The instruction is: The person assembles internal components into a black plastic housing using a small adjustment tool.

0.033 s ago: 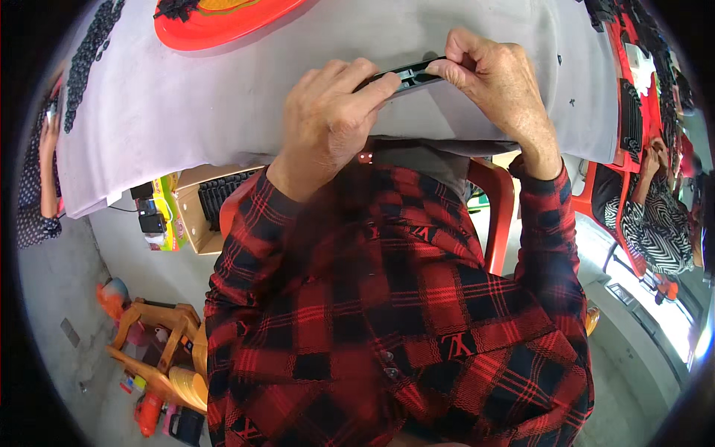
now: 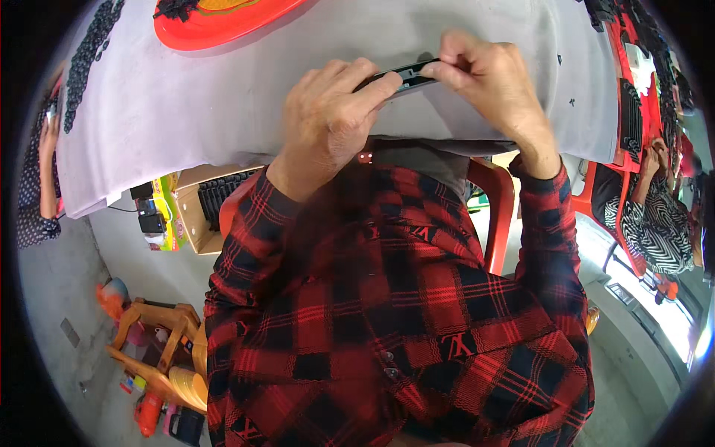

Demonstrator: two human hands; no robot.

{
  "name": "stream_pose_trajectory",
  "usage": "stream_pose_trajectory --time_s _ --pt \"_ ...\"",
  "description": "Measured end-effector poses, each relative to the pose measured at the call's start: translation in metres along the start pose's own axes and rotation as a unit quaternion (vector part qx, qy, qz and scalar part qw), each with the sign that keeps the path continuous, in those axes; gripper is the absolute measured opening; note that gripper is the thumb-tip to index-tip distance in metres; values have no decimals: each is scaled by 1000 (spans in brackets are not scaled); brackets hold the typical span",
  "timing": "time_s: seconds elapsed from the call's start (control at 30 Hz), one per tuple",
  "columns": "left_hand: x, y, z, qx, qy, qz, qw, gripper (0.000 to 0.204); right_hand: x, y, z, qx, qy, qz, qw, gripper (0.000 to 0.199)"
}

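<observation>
A narrow dark strip-shaped part [image 2: 410, 74], with a pale grey piece in its middle, is held above the cloth-covered table [image 2: 223, 112]. My left hand [image 2: 330, 115] is closed round its left end, the thumb lying along the near side. At the other end, the thumb and forefinger of my right hand [image 2: 488, 78] pinch together on the part's right tip. Exactly what sits between those right fingertips is too small to make out. My fingers hide both ends of the part.
Beyond my left hand lies a red plate [image 2: 223, 36] with black pieces on it. Many small black pieces [image 2: 83, 67] line the table's left side. A cardboard box [image 2: 195, 223] of black parts stands below. Other people sit left and right, one in a striped sleeve [image 2: 655, 235].
My right hand has shifted slightly left along the part. My left hand and the part stay nearly where they were.
</observation>
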State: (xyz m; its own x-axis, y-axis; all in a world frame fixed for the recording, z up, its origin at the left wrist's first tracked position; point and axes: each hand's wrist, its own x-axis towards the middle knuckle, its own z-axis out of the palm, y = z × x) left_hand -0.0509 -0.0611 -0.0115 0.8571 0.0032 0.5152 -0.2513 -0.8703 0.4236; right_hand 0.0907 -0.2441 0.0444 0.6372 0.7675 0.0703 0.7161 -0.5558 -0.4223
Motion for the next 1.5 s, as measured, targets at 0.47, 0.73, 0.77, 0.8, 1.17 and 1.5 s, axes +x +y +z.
stream_pose_trajectory --time_s 0.47,0.73,0.77,0.8,1.17,1.5 --pt "1 -2 4 11 21 8 1000 28 4 1 -10 -15 -38 -23 999 38" --pt "0 -3 5 15 41 19 999 24 0 -5 -12 -29 -18 15 999 36" --pt "0 -3 5 14 43 19 999 25 -1 -5 -15 -37 -13 19 999 36" --pt "0 -4 6 14 46 18 999 25 0 -4 -16 -37 -13 20 999 36" --pt "0 -3 5 14 41 19 999 26 3 2 -6 -5 -13 19 1000 38" --pt "0 -3 5 14 35 18 999 26 4 7 -6 17 -14 14 1000 40"
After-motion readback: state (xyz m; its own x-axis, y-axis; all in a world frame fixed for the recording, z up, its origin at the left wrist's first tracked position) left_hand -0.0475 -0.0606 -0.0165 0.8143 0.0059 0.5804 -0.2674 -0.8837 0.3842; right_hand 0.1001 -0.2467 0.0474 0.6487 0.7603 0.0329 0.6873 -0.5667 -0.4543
